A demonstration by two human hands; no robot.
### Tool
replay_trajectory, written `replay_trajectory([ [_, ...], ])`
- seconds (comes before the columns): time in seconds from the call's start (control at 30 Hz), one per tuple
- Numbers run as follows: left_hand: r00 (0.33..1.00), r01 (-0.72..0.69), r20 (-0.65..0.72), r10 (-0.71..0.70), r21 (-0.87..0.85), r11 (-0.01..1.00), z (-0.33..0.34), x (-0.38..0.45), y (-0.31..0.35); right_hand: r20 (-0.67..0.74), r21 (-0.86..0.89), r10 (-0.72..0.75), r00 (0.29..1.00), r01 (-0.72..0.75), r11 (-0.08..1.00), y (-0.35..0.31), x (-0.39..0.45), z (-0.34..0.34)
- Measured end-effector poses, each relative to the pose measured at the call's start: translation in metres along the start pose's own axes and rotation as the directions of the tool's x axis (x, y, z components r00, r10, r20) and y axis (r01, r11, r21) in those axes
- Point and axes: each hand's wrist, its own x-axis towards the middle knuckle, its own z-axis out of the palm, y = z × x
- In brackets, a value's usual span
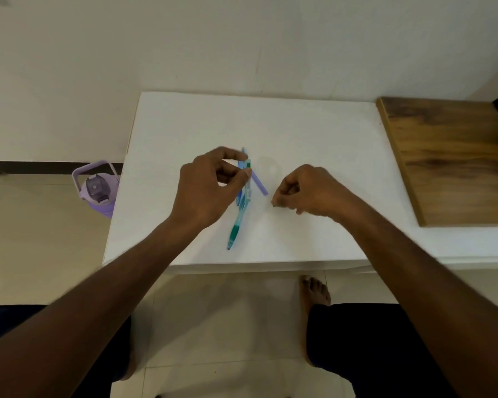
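The left hand (210, 188) has its fingers (236, 176) curled in a pinch round the top end of a green pen (234, 229). The pen slants down from them towards the front edge of the white worktop (314, 124). A blue pen (239, 196) and a purple pen (260, 183) are bunched at the same pinch, fanning out just beside the fingertips. The right hand (308, 188) hovers near the purple pen, apart from it, fingers curled tight with nothing visible in them. A wooden board (449, 159) lies to the right.

Left hand (204, 191) pinches a green pen (234, 230) and purple pen (260, 186) at the table (314, 133), right hand (305, 188) curled nearby.
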Motion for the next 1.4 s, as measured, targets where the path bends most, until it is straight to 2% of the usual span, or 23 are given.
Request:
replay_trajectory([
  [0.17, 0.999, -0.023, 0.033, 0.022, 0.024, 0.999, 0.003, -0.005, 0.007, -0.04, -0.057, -0.008, 0.999, 0.006, 0.998, -0.003, 0.001, 0.015],
  [0.3, 0.998, 0.043, 0.05, -0.043, 0.011, 0.999, 0.003, -0.005, 0.006, -0.1, -0.117, -0.034, 0.994, 0.022, 0.993, -0.006, -0.001, 0.009],
  [0.4, 0.996, 0.085, 0.04, -0.084, -0.008, 0.996, 0.002, -0.005, 0.006, -0.243, -0.115, -0.099, 0.965, 0.073, 0.991, -0.008, -0.005, -0.002],
  [0.47, 0.99, 0.142, 0.026, -0.14, -0.069, 0.987, 0.003, -0.004, 0.004, -0.379, -0.022, -0.154, 0.913, 0.158, 0.987, -0.013, -0.008, -0.005],
  [0.5, 0.982, 0.188, 0.029, -0.186, -0.13, 0.973, 0.004, -0.003, 0.005, -0.403, 0.038, -0.183, 0.897, 0.216, 0.976, -0.017, -0.011, -0.004],
  [0.6, 0.966, 0.255, 0.028, -0.256, -0.24, 0.937, 0.008, -0.003, 0.006, -0.359, 0.068, -0.32, 0.877, 0.367, 0.928, -0.028, -0.022, 0.011],
  [0.77, 0.961, 0.277, 0.093, -0.261, -0.361, 0.891, 0.01, -0.001, 0.009, -0.465, 0.064, -0.334, 0.82, 0.408, 0.911, -0.035, -0.027, 0.017],
  [0.8, 0.949, 0.314, 0.116, -0.294, -0.458, 0.832, 0.009, 0.0, 0.009, -0.48, 0.076, -0.328, 0.813, 0.412, 0.908, -0.037, -0.028, 0.016],
  [0.83, 0.921, 0.378, 0.167, -0.352, -0.608, 0.699, 0.008, 0.002, 0.01, -0.496, 0.094, -0.322, 0.807, 0.418, 0.904, -0.038, -0.03, 0.013],
  [0.9, 0.851, 0.466, 0.369, -0.374, -0.858, 0.214, 0.004, 0.003, 0.011, -0.507, 0.116, -0.329, 0.796, 0.442, 0.89, -0.042, -0.036, 0.012],
  [0.93, 0.843, 0.468, 0.439, -0.311, -0.883, 0.022, 0.003, 0.002, 0.01, -0.499, 0.103, -0.355, 0.79, 0.461, 0.882, -0.045, -0.04, 0.012],
  [0.97, 0.848, 0.463, 0.466, -0.253, -0.883, -0.077, 0.003, 0.001, 0.009, -0.485, 0.078, -0.39, 0.783, 0.483, 0.872, -0.048, -0.044, 0.013],
  [1.07, 0.872, 0.446, 0.471, -0.136, -0.877, -0.177, 0.009, -0.005, 0.015, -0.445, 0.01, -0.487, 0.751, 0.548, 0.836, -0.055, -0.054, 0.016],
  [1.17, 0.891, 0.428, 0.449, -0.071, -0.881, -0.202, 0.015, -0.009, 0.022, -0.426, -0.056, -0.541, 0.725, 0.575, 0.816, -0.055, -0.058, 0.014],
  [1.3, 0.907, 0.404, 0.421, -0.018, -0.881, -0.248, 0.014, -0.01, 0.021, -0.4, -0.066, -0.529, 0.748, 0.553, 0.831, -0.053, -0.06, 0.01],
  [1.4, 0.91, 0.403, 0.414, 0.005, -0.883, -0.241, 0.015, -0.01, 0.019, -0.396, -0.07, -0.534, 0.747, 0.555, 0.829, -0.053, -0.06, 0.01],
])
